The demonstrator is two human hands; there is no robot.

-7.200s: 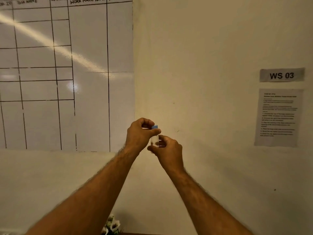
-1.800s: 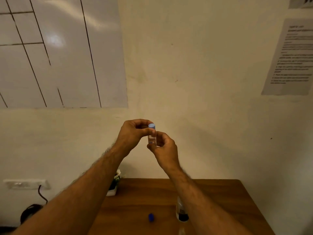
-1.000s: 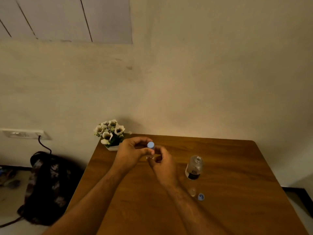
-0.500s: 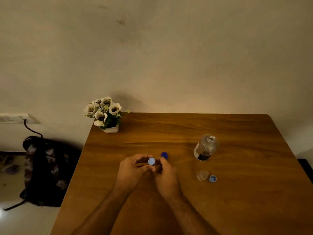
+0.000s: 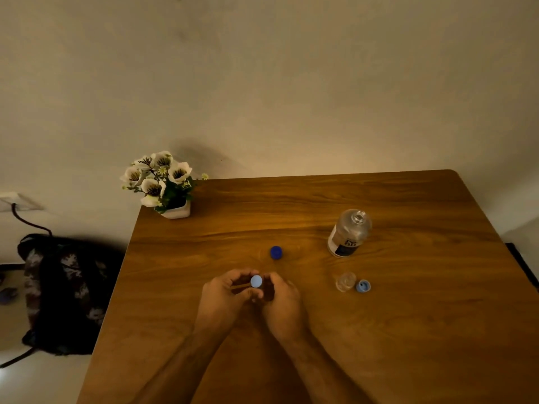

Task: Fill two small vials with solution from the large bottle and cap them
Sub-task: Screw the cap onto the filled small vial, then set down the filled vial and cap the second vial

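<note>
Since half a second ago our view has tipped further down and our hands sit lower over the wooden table (image 5: 408,330), toward its near edge. The large bottle (image 5: 349,233) stands uncapped toward the right edge, its dark blue cap (image 5: 276,252) mid-table. We judge the first vial is being capped; next comes the open vial (image 5: 345,281) and its light blue cap (image 5: 362,286). Left hand (image 5: 226,298) pinches the pale cap (image 5: 256,281); right hand (image 5: 281,301) curls around the hidden vial.

The table (image 5: 291,330) is warm brown with dark wavy grain, a dark blue cap (image 5: 276,252) on it and two paler blue caps — one (image 5: 256,281) between the hands, one (image 5: 363,286) lying loose. The clear bottle (image 5: 348,234) wears a white-and-black label; the flowers (image 5: 159,176) are white with dark centres, the bag (image 5: 67,293) black, mottled grey.
</note>
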